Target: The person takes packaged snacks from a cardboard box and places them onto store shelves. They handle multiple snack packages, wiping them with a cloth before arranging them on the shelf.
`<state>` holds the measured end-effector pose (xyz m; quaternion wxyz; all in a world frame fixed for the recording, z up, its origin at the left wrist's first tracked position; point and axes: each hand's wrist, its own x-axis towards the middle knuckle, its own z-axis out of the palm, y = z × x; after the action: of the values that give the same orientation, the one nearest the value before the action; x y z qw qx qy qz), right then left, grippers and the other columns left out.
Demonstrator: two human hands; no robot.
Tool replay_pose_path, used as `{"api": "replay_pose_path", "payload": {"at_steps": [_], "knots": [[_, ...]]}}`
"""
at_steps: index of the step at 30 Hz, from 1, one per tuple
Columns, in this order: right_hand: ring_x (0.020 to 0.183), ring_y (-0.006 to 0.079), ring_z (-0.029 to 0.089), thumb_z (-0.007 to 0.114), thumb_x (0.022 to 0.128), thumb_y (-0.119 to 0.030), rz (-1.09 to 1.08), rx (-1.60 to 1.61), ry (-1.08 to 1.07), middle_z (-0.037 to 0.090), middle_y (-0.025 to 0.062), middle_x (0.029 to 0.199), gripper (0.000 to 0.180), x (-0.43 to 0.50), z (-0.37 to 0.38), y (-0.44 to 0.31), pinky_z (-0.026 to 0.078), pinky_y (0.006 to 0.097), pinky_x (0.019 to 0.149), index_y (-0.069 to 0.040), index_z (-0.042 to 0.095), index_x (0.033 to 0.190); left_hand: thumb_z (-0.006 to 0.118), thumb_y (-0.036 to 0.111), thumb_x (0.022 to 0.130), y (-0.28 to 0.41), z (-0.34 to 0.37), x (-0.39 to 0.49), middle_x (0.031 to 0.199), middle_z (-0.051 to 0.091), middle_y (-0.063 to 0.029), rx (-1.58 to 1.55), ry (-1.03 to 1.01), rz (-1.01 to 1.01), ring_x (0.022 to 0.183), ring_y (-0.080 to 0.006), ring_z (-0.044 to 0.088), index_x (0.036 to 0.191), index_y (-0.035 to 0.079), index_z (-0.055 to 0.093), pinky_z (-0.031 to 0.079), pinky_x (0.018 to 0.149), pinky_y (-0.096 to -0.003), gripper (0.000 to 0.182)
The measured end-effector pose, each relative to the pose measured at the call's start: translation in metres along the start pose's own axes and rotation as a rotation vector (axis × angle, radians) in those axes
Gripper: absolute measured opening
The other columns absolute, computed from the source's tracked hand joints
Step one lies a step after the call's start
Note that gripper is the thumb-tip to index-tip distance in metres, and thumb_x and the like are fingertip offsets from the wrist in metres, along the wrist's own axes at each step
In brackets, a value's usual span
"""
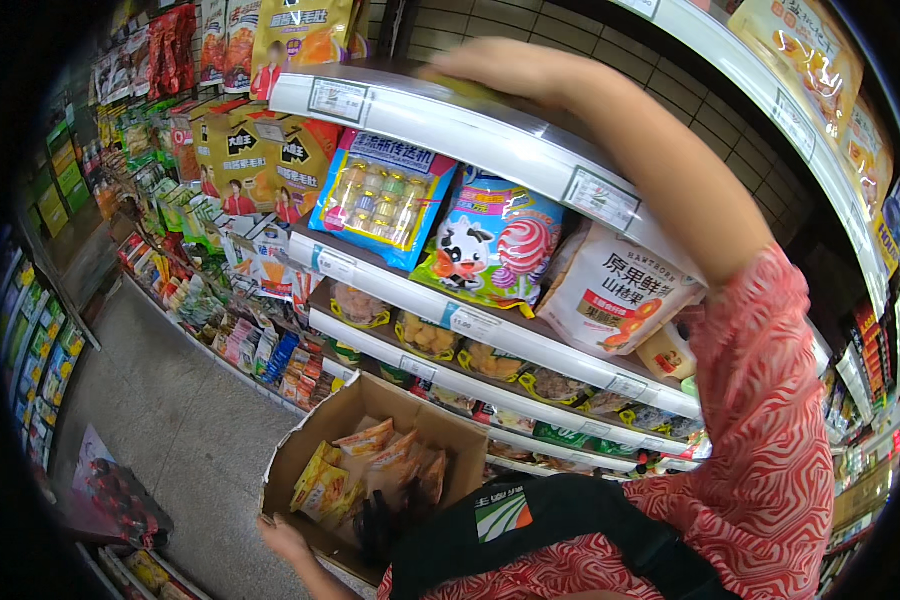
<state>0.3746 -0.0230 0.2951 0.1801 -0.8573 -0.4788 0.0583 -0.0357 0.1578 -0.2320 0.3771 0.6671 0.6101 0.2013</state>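
My left hand (pixel 283 540) grips the near left edge of an open cardboard box (pixel 276 480), which is held against my body. Several orange and yellow snack packets (pixel 322 480) lie loose in it. My right hand (pixel 495 69) reaches over the upper shelf (pixel 435 120), blurred; a yellowish thing lies under its palm, and whether the fingers hold it cannot be told. On the shelf below stand a blue candy bag (pixel 382 199), a bag with a cartoon cow and lollipop (pixel 495 244) and a white bag of hawthorn snacks (pixel 615 289).
Hanging snack bags (pixel 247 157) fill the racks at the left. Lower shelves hold clear tubs (pixel 427 336). A higher shelf (pixel 787 120) with yellow bags curves above at the right. On the floor (pixel 187 420) at the lower left lies a dark red bundle (pixel 124 495).
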Motion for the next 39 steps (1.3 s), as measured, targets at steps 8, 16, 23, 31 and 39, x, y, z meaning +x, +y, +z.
{"api": "replay_pose_path", "payload": {"at_steps": [8,16,23,31,39], "knots": [[0.096,0.0205,0.049,0.044,0.082,-0.034,0.02,0.083,0.173,0.053,0.0119,0.109,0.042,0.065,0.018,-0.009,0.036,0.0337,0.085,-0.004,0.052,0.109,0.047,0.007,0.082,0.031,0.005,-0.003,0.118,0.042,-0.0247,0.052,-0.002,-0.038,0.108,-0.0345,0.043,0.119,-0.009,0.034,0.035,0.09,-0.0361,0.042],[0.102,0.0194,0.047,0.039,0.088,-0.03,0.094,-0.125,-0.109,0.052,0.0088,0.112,0.036,-0.231,-0.056,0.05,0.033,0.0296,0.092,-0.006,0.053,0.111,0.05,0.011,0.077,-0.008,0.012,0.017,0.101,0.051,-0.0252,0.048,0.024,0.056,0.089,-0.0327,0.051,0.105,-0.01,0.045,0.04,0.08,-0.0377,0.036],[0.092,0.0283,0.053,0.042,0.084,-0.026,0.953,-0.472,0.286,0.057,0.0174,0.099,0.032,-0.523,-0.087,0.099,0.04,0.0322,0.082,-0.002,0.058,0.098,0.052,0.016,0.074,0.054,-0.012,-0.029,0.084,0.055,-0.0217,0.532,0.095,0.278,0.081,-0.0382,0.053,0.088,-0.006,0.053,0.043,0.071,-0.0405,0.026],[0.075,0.0311,0.056,0.044,0.085,-0.028,1.161,-0.757,0.337,0.058,0.0198,0.082,0.033,-0.577,-0.092,0.126,0.043,0.036,0.067,0.003,0.056,0.091,0.059,0.017,0.074,0.081,0.034,-0.059,0.107,0.045,-0.0244,0.702,0.117,0.595,0.1,-0.037,0.045,0.113,-0.004,0.041,0.04,0.083,-0.04,0.048],[0.077,0.0118,0.053,0.051,0.081,-0.016,0.202,-0.45,1.307,0.058,0.0065,0.09,0.026,-0.603,-0.056,0.139,0.042,0.0207,0.067,0.001,0.056,0.099,0.059,0.013,0.073,0.089,0.023,-0.147,0.112,0.043,-0.0268,0.465,-0.085,0.634,0.106,-0.0383,0.04,0.116,-0.007,0.038,0.034,0.09,-0.0384,0.051]]}}
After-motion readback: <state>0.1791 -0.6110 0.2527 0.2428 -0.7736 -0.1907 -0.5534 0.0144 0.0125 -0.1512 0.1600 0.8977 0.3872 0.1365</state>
